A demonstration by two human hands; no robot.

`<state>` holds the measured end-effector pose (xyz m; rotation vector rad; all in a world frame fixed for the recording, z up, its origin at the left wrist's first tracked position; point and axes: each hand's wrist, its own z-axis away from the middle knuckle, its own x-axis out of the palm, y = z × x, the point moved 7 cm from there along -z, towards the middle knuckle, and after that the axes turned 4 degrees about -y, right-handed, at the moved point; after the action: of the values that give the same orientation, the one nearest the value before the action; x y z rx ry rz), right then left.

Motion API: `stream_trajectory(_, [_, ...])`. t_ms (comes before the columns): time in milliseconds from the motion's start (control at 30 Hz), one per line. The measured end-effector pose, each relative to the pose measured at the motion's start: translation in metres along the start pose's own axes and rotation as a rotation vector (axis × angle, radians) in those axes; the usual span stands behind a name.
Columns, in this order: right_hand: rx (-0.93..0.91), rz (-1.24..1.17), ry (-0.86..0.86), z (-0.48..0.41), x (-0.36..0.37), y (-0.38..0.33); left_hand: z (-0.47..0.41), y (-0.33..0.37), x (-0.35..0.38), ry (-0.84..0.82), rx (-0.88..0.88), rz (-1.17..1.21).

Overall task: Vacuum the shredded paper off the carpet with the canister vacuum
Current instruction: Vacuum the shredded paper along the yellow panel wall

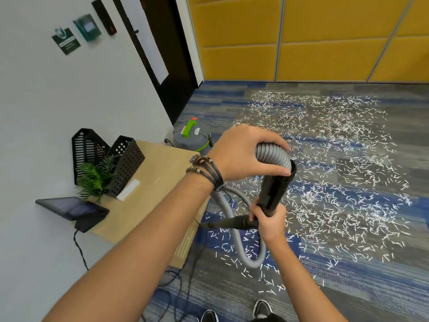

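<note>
Noted blue-and-grey carpet (348,287) across the floor, with yellow wall panels (325,43) at the far side and a white wall (58,101) on the left beside a dark door (167,54).

Logged shredded paper (336,159) in white strips over the middle and right of the carpet, right up to the hose loop near the feet; not yet lifted.

Recorded a wooden desk (157,177) against the white wall, carrying two black mesh organisers (125,163), a small green plant (95,180) and a tablet (74,210) on a stand at the near corner.

Found the canister vacuum (190,141), grey with a green handle, on the carpet just beyond the far end of the desk, near the door.

Traced the grey ribbed hose (274,155) from behind the desk edge, down in a loop on the carpet, up to a black tube (276,189) held tilted above the carpet.

Left hand (243,154): fingers and thumb wrapped round the hose at its junction with the tube, cord bracelets (206,170) on the wrist.

Right hand (270,223): clenched round the lower end of the tube, at a slim black nozzle (229,223) pointing left.

Tips of two dark shoes (262,309) at the bottom edge.
</note>
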<state>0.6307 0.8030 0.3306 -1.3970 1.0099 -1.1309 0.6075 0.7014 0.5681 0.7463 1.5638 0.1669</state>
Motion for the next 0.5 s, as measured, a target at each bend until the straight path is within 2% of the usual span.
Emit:
stream_trajectory(200, [0.023, 0.014, 0.104, -0.026, -0.031, 0.016, -0.026, 0.012, 0.014, -0.009, -0.003, -0.021])
stream_trajectory(500, [0.056, -0.033, -0.01, -0.016, -0.051, 0.011, -0.042, 0.028, 0.032, -0.067, 0.038, -0.011])
